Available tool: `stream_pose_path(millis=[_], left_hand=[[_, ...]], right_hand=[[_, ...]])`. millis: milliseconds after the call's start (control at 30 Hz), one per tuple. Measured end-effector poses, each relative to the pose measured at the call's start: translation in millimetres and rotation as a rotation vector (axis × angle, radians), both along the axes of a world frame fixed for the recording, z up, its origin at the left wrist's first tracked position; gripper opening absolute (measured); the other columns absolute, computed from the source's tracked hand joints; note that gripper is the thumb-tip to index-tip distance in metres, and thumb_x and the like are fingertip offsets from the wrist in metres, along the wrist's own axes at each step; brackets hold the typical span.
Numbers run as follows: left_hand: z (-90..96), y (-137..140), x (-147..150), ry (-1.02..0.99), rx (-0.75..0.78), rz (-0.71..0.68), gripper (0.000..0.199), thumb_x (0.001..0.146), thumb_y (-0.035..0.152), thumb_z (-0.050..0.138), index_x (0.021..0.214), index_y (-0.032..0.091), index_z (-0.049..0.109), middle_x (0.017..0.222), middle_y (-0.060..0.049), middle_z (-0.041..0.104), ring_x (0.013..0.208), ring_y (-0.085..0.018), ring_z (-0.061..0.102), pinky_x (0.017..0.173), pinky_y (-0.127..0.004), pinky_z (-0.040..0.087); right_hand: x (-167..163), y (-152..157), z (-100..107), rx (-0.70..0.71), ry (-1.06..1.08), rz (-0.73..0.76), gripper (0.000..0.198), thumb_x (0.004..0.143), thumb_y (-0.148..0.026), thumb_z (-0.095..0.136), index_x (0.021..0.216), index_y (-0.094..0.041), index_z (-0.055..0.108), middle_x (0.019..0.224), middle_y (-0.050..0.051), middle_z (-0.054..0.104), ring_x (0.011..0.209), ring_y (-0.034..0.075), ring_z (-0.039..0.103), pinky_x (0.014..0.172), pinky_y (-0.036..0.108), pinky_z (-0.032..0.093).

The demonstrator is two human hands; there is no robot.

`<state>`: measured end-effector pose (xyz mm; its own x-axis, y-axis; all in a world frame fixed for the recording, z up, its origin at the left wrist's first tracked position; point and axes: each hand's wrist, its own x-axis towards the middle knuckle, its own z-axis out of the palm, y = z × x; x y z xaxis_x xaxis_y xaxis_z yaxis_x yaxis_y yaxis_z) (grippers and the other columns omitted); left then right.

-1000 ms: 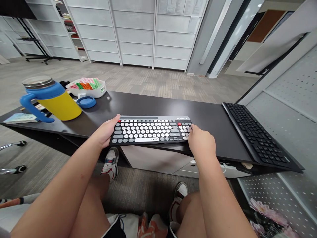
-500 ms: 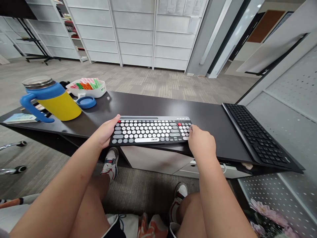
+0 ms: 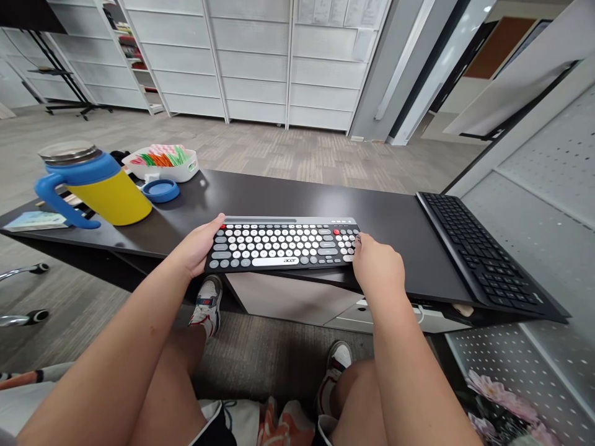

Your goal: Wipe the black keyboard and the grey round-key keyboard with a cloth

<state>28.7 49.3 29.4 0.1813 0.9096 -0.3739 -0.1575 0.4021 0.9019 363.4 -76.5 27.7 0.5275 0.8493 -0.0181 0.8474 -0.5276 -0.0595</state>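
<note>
A grey and black Acer keyboard point(image 3: 283, 243) with round white and grey keys and two red ones lies level at the front edge of the dark desk. My left hand point(image 3: 203, 245) grips its left end, thumb along the upper corner and the other fingers hidden beneath. At the right end, my right hand point(image 3: 379, 263) is closed on the edge by the number keys, its fingertips partly hidden. The keyboard's front rim reaches the desk edge; whether its underside touches the desktop I cannot tell.
A second, black keyboard point(image 3: 483, 254) lies along the right side by a perforated panel point(image 3: 553, 155). On the left stand a yellow and blue mug point(image 3: 109, 192), a blue lid point(image 3: 161, 191) and a white basket point(image 3: 188, 167) of colourful items. The dark desk point(image 3: 279, 195) runs across.
Almost nothing differs; the view has shifted very slightly. Both hands stay on the keyboard in the same grip.
</note>
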Motion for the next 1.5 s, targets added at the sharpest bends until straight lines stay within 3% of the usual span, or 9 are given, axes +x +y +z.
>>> stream_pose_path(millis=[567, 967, 1100, 1200, 1300, 1367, 1500], left_hand=[[-0.3, -0.7, 1.5, 0.039, 0.043, -0.012, 0.028, 0.105, 0.04, 0.059, 0.112, 0.015, 0.07, 0.088, -0.014, 0.08, 0.074, -0.027, 0.08, 0.07, -0.043, 0.069], [-8.3, 2.7, 0.2, 0.053, 0.122, -0.044, 0.023, 0.102, 0.038, 0.065, 0.112, 0.018, 0.067, 0.098, -0.011, 0.08, 0.08, -0.023, 0.079, 0.073, -0.037, 0.068], [-10.9, 4.4, -1.8, 0.059, 0.14, -0.05, 0.024, 0.101, 0.04, 0.067, 0.112, 0.018, 0.066, 0.098, -0.01, 0.079, 0.079, -0.022, 0.079, 0.073, -0.037, 0.068], [-11.5, 3.9, -2.3, 0.048, 0.14, -0.058, 0.026, 0.1, 0.041, 0.068, 0.113, 0.019, 0.066, 0.097, -0.009, 0.079, 0.076, -0.02, 0.078, 0.073, -0.037, 0.068], [-12.1, 2.9, -2.0, 0.037, 0.143, -0.054, 0.026, 0.1, 0.041, 0.068, 0.114, 0.019, 0.066, 0.096, -0.009, 0.079, 0.075, -0.02, 0.077, 0.073, -0.038, 0.068], [-12.7, 2.5, -1.7, 0.033, 0.15, -0.045, 0.025, 0.101, 0.041, 0.066, 0.114, 0.019, 0.066, 0.096, -0.01, 0.079, 0.077, -0.021, 0.078, 0.073, -0.038, 0.068], [-13.6, 2.2, -1.2, 0.022, 0.156, -0.047, 0.024, 0.101, 0.042, 0.066, 0.113, 0.021, 0.067, 0.099, -0.009, 0.079, 0.082, -0.024, 0.079, 0.073, -0.038, 0.068]], right_hand=[[1.9, -1.9, 2.0, 0.03, 0.044, -0.043, 0.047, 0.111, -0.034, 0.032, 0.145, -0.022, 0.062, 0.108, 0.018, 0.079, 0.1, 0.033, 0.077, 0.088, 0.042, 0.055], [-17.2, -9.7, 11.6, -0.008, -0.033, -0.055, 0.046, 0.11, -0.027, 0.033, 0.145, -0.013, 0.059, 0.102, 0.021, 0.078, 0.098, 0.034, 0.079, 0.082, 0.041, 0.058], [-38.4, -13.6, 11.8, 0.021, -0.033, 0.007, 0.042, 0.109, -0.021, 0.034, 0.14, -0.012, 0.062, 0.107, 0.021, 0.079, 0.099, 0.031, 0.08, 0.083, 0.038, 0.059], [-67.8, -17.4, 10.3, 0.035, -0.031, 0.09, 0.047, 0.106, -0.01, 0.033, 0.147, -0.009, 0.057, 0.125, 0.025, 0.076, 0.105, 0.029, 0.079, 0.082, 0.035, 0.062], [-100.7, -20.5, 9.2, 0.037, -0.001, 0.228, 0.056, 0.102, -0.001, 0.031, 0.154, -0.003, 0.05, 0.153, 0.027, 0.058, 0.133, 0.029, 0.067, 0.092, 0.034, 0.063], [-119.8, -21.0, 8.6, 0.051, 0.033, 0.296, 0.058, 0.1, 0.001, 0.033, 0.156, -0.001, 0.048, 0.161, 0.027, 0.048, 0.146, 0.029, 0.056, 0.102, 0.035, 0.06], [-152.1, -17.0, 6.0, 0.103, 0.099, 0.363, 0.057, 0.101, 0.001, 0.036, 0.157, 0.003, 0.047, 0.16, 0.03, 0.046, 0.147, 0.034, 0.053, 0.108, 0.042, 0.058]])
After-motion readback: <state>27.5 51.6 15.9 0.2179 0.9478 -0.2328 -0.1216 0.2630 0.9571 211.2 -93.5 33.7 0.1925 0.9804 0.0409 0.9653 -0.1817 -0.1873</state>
